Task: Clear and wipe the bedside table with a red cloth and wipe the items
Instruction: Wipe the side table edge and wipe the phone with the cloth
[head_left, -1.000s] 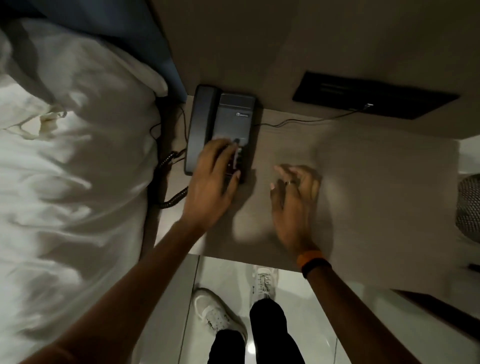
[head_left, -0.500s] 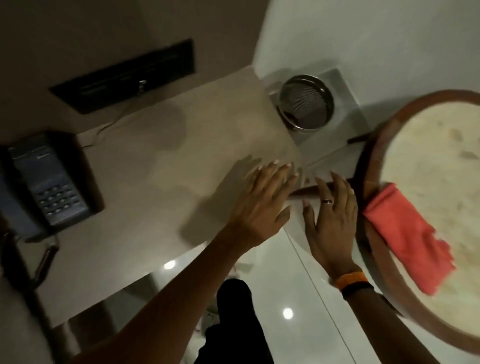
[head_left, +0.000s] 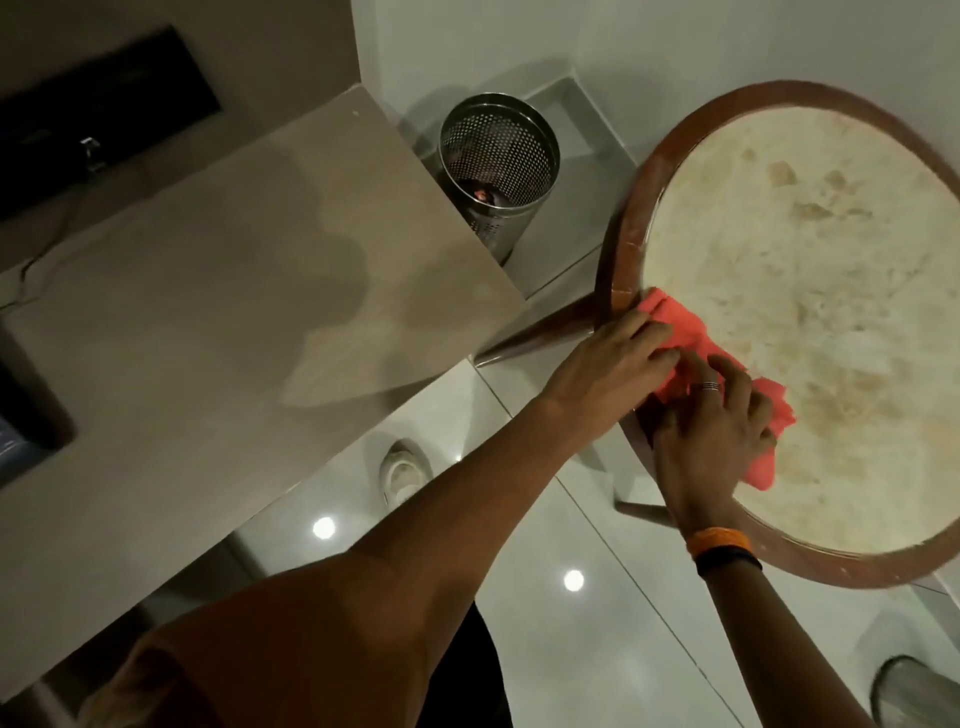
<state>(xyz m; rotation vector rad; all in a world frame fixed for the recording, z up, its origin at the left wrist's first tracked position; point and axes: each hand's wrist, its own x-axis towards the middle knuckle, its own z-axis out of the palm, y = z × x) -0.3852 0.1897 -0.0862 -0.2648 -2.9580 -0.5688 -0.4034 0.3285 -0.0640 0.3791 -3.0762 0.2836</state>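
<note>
The red cloth (head_left: 675, 322) lies folded at the left edge of a round marble-topped table (head_left: 621, 260) on the right. My left hand (head_left: 608, 369) reaches across and closes its fingers on the cloth's near end. My right hand (head_left: 711, 441), with a ring and an orange wristband, presses down on the cloth's middle and covers much of it. The beige bedside table (head_left: 218, 322) fills the left half of the view with a bare top. A corner of the dark telephone (head_left: 15, 447) shows at its far left edge.
A perforated steel bin (head_left: 498, 166) stands on the floor between the bedside table and the round table. A dark wall panel (head_left: 104, 119) with a plugged cable sits above the bedside table. Glossy white floor tiles and a white shoe (head_left: 402, 470) lie below.
The view has swung right from the telephone to the round table. Both hands left the bedside table top, crossed the gap and landed on the red cloth.
</note>
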